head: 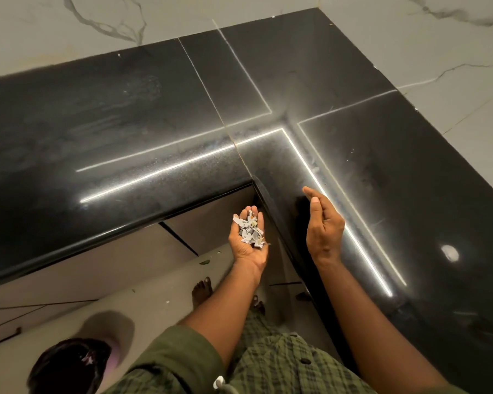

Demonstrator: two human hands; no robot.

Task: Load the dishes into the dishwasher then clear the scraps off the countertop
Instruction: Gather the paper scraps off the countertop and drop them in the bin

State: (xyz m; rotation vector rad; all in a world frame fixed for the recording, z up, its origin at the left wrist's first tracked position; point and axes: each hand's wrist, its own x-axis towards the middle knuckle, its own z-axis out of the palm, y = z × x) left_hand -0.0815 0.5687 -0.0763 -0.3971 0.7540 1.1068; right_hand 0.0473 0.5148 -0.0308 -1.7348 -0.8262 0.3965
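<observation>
My left hand (pixel 244 245) is cupped palm up just off the inner corner of the black L-shaped countertop (pixel 125 115). A pile of torn paper scraps (pixel 251 227) lies in its palm. My right hand (pixel 323 226) hovers over the counter's front edge to the right, fingers curled loosely with nothing in them. A few tiny specks (pixel 315 166) lie on the counter near the bright light reflection. No dishes or dishwasher are in view.
A dark bin with a black liner (pixel 69 365) stands on the floor at lower left. Beige cabinet fronts (pixel 205 220) run under the counter. Small bits lie on the floor (pixel 204 262) near my bare feet (pixel 202 291). Marble-look walls (pixel 410 52) back the counter.
</observation>
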